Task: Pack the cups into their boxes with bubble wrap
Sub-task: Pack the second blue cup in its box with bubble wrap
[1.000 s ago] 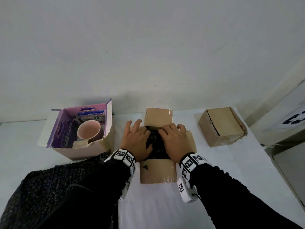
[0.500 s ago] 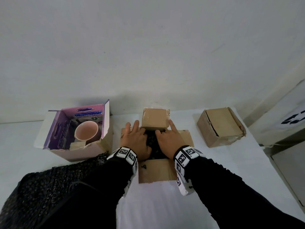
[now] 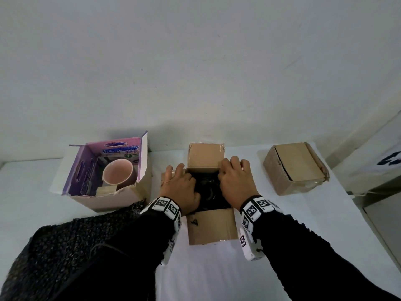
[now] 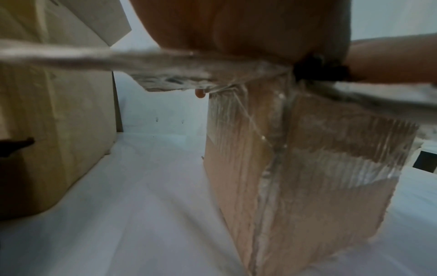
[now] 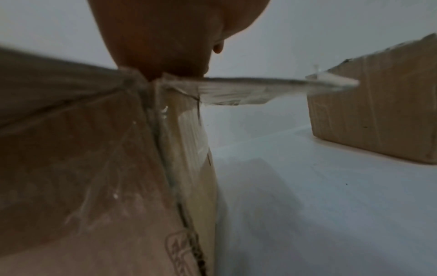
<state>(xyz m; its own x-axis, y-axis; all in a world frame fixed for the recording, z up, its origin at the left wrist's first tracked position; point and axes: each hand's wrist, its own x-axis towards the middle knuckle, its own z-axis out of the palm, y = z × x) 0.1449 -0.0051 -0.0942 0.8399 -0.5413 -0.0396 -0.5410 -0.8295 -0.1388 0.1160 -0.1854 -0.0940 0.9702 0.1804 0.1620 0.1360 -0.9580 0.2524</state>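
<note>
Gaping brown box (image 3: 211, 227), black wrap (image 3: 209, 190) inside.

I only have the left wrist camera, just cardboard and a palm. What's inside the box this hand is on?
Observer: The open cardboard box holds something wrapped in dark material; the head view shows no more than that.
Operator: Where's the other hand?
Observer: The right hand rests on the box's right side, opposite the left hand.
Operator: Any cup not yet wrapped?
Observer: Yes, a pink cup stands bare in the purple box to the left.
</note>
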